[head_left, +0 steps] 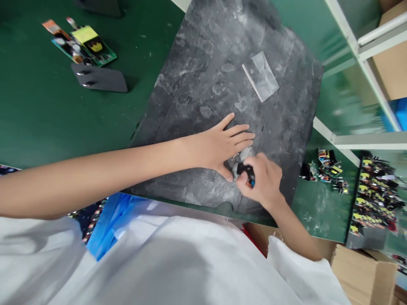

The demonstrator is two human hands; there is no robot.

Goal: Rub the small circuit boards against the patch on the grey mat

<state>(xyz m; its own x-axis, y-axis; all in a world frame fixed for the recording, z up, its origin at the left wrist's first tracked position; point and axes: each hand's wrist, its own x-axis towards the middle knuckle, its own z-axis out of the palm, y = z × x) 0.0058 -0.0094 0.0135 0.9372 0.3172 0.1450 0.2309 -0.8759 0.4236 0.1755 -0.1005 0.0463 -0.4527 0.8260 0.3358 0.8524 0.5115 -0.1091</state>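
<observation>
My left hand (219, 146) lies palm down with fingers spread on the worn black mat (203, 84). Close to its thumb, my right hand (263, 178) is closed around a small dark part with blue and orange bits (249, 173); its exact kind is mostly hidden by the fingers. Between the two hands, a few tiny greyish pieces (237, 158) show on the mat, too small to name. Farther up the mat lies a clear plastic piece (261, 77).
At upper left on the green table (133, 38) are a circuit board (92, 44) and a black plug cover with two pins (100, 78). More circuit boards (330, 167) lie at right, near a full tray of boards (375, 190). A white shelf frame (369, 142) and cardboard box (356, 271) stand at right.
</observation>
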